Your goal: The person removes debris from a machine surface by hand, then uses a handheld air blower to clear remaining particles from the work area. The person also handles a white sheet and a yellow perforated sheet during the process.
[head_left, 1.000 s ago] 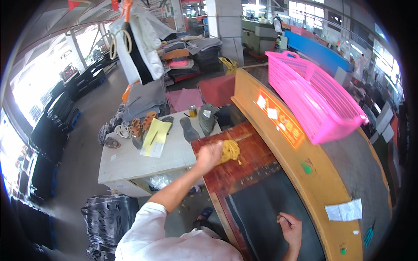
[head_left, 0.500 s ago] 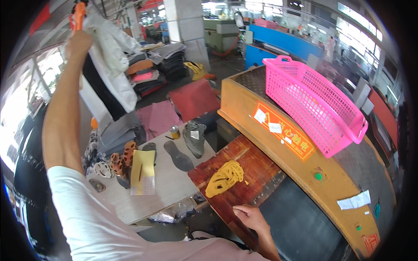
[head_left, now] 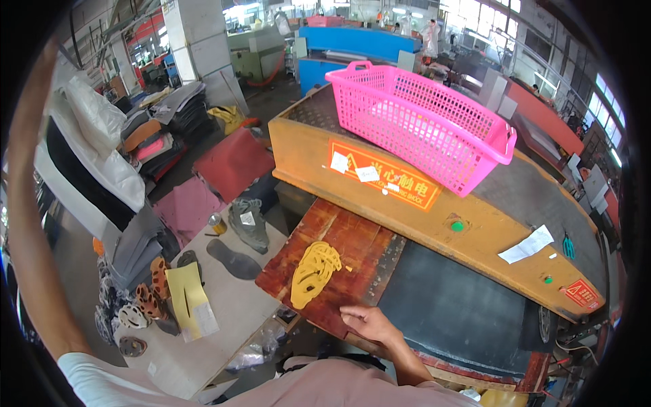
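My left arm (head_left: 30, 224) reaches up along the left edge. Its hand (head_left: 47, 57) lies at the dark rim, blurred and mostly cut off, so its fingers do not show. My right hand (head_left: 369, 323) rests by the near edge of a reddish-brown wooden board (head_left: 359, 234), fingers loosely curled, with nothing visible in them. On the board, beyond this hand, lie yellow cut-out shoe upper pieces (head_left: 313, 275) with a small yellow scrap (head_left: 349, 268) beside them. Right of the board is a dark flat pad (head_left: 454, 308).
A yellow machine beam (head_left: 407, 183) crosses behind the board, carrying a pink basket (head_left: 420, 129). On the left table (head_left: 237, 298) are a grey-green shoe (head_left: 249, 227), a dark sole (head_left: 232, 260), yellow paper (head_left: 186, 298) and brown openwork shoes (head_left: 150, 298). White plastic-wrapped sheets (head_left: 95, 163) stand farther left.
The view has turned to the right. My left hand, earlier round an orange handle at upper left, now sits at the rim; the handle is out of sight. My right hand stays by the board.
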